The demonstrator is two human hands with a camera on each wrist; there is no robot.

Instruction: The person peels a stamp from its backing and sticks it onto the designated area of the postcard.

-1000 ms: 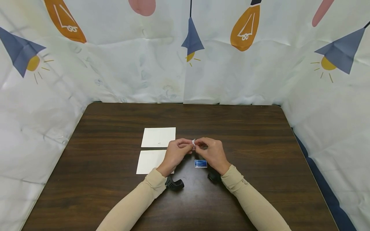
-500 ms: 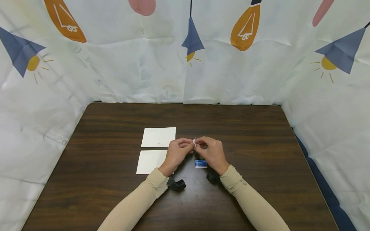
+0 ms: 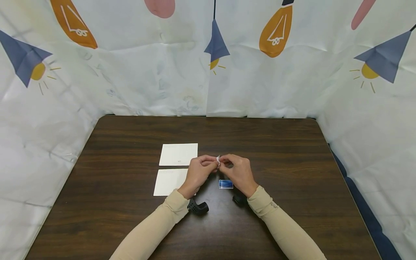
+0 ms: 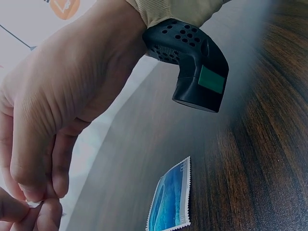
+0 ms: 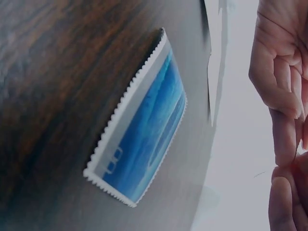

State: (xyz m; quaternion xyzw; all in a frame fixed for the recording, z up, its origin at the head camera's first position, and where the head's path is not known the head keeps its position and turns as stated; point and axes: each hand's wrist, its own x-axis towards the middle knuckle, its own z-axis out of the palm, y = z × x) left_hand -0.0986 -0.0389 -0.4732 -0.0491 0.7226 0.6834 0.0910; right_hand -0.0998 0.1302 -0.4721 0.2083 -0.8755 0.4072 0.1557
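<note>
Fingertip to fingertip over the table, my left hand [image 3: 197,176] and right hand [image 3: 239,174] both pinch a small white slip [image 3: 218,161]. It looks like thin paper, and the fingers cover most of it. Just below them on the table lies a blue postage stamp [image 3: 225,184] with a white perforated edge. The stamp [image 5: 144,130] fills much of the right wrist view, picture side up, slightly curved, apart from both hands. My left hand partly overlaps the lower of two cream-white paper rectangles [image 3: 168,182].
The upper white paper rectangle [image 3: 178,154] lies behind the lower one and bears a small dark mark. Black wrist camera mounts [image 3: 198,208] hang under both sleeves. White patterned curtains [image 3: 156,79] enclose the dark wooden table [image 3: 276,144] at the back and sides.
Both hands hold almost the same place; the left wrist has shifted slightly right. The slip stays between the fingertips, and the stamp and papers have not moved.
</note>
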